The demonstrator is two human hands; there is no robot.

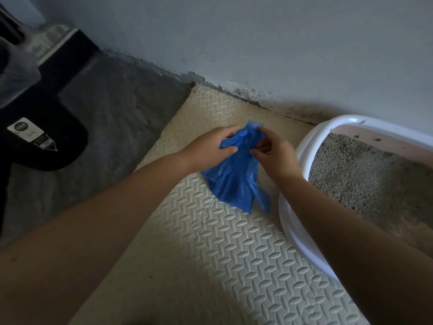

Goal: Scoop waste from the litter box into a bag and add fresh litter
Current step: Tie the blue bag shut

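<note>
Plainly, the head camera looks down along two bare forearms that reach forward over a cream foam mat (234,254) embossed with a small raised tread pattern. Both hands meet at a blue plastic bag (234,181), held above the mat just to the left of the litter box (302,146).

The left hand (210,146) is curled round the bag's bunched upper part from the left side, with its thumb lying across the crumpled film. The right hand (274,151) comes in from the other side with bent fingers and pinches the bag's top edge; a short flap of blue sticks up beyond its fingertips. Below the two hands the bag widens and hangs down in loose folds, with its lower corners near the mat. Whether it touches the mat, I cannot tell.

The litter box is white with a broad rounded rim and stands on the mat at the right, close to the wall (257,43). Grey granular litter (351,174) fills it, with a few dark specks on its pinkish inner wall at the far side. The right forearm crosses over the box's near rim.

To the left of the mat lies bare grey floor (105,113). On it, at the far left, stands a black object (46,156) with a white label (30,133); I cannot tell what it is.
</note>
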